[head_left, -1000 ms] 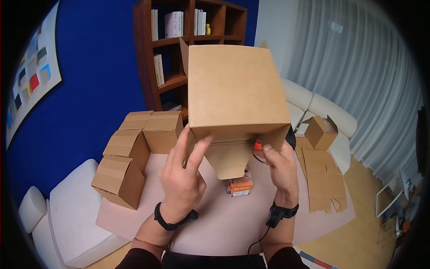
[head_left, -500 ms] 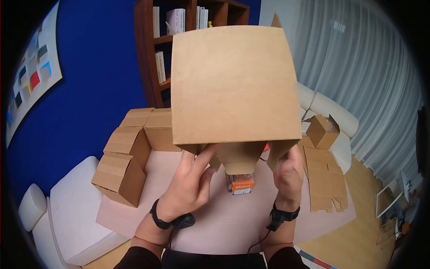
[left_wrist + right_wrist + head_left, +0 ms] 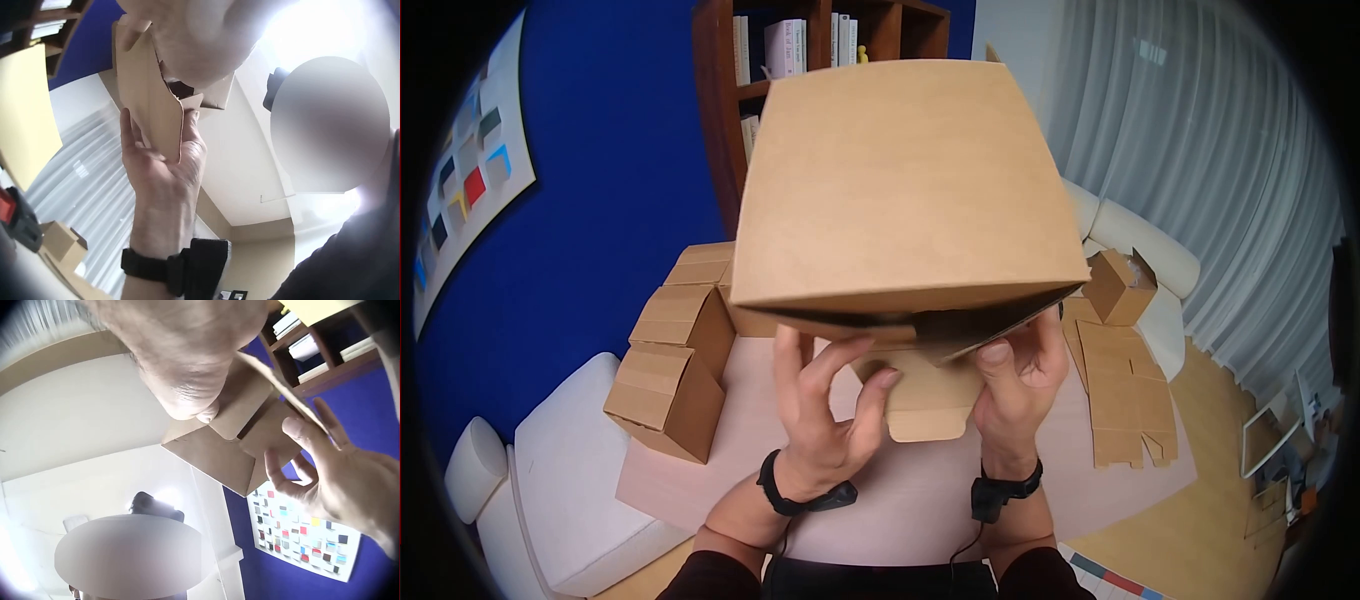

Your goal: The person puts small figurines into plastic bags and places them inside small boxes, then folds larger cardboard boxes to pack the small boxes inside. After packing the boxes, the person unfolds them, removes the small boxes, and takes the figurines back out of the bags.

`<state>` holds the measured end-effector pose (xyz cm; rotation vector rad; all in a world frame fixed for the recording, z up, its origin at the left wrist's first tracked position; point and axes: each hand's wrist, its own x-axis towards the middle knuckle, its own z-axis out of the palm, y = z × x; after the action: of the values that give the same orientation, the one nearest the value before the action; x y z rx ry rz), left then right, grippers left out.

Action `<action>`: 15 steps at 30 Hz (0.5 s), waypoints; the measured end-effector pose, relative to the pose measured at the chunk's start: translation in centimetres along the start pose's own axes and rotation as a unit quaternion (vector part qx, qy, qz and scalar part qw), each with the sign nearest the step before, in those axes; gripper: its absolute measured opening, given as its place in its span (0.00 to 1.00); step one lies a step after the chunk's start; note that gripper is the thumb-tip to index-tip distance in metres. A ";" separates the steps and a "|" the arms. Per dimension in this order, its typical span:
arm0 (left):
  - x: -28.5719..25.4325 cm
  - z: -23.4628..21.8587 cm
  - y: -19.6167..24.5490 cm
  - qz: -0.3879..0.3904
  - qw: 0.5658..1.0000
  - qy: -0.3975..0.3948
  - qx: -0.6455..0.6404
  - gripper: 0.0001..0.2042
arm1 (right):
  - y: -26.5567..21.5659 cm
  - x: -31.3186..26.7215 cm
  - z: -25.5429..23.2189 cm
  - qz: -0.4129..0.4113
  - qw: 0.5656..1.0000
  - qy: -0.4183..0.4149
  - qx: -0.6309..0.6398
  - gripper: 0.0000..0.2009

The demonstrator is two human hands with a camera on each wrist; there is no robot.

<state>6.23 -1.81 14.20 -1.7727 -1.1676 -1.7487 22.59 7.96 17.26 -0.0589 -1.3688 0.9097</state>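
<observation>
Reaching up from a bent forearm, the left hand [image 3: 825, 395] grips the left side flap of a cardboard box [image 3: 910, 190] between its fingers; the index finger curls under the rim, and the thumb stands apart below it. The box is held aloft over the pale table [image 3: 890, 510], one broad face toward the head camera and its open end tilted downward. A middle flap [image 3: 930, 395] hangs between the hands. On the other side, the right hand [image 3: 1015, 385], palm turned inward, pinches the right side flap between thumb and fingers.

One poster [image 3: 470, 170] hangs at far left on the blue wall. Next comes a white seat [image 3: 580, 450], then three folded boxes [image 3: 662, 385] in plain sight, with part of a fourth showing past the held box, which also blocks much of the wooden bookcase [image 3: 718, 120]. At right lie flattened cardboard [image 3: 1135, 400], whose layers I cannot count, and one small open box [image 3: 1125, 290] near a white sofa [image 3: 1175, 330]. Two black wrist straps, one per arm, complete the count.
</observation>
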 end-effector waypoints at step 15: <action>0.0 -0.2 1.6 0.020 0.996 -0.062 0.057 0.36 | -0.7 0.3 0.4 0.003 0.995 0.102 -0.024 0.31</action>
<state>7.32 -2.83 14.69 -1.8447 -1.2451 -1.5369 22.63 7.48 17.94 -0.1870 -1.2004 0.8514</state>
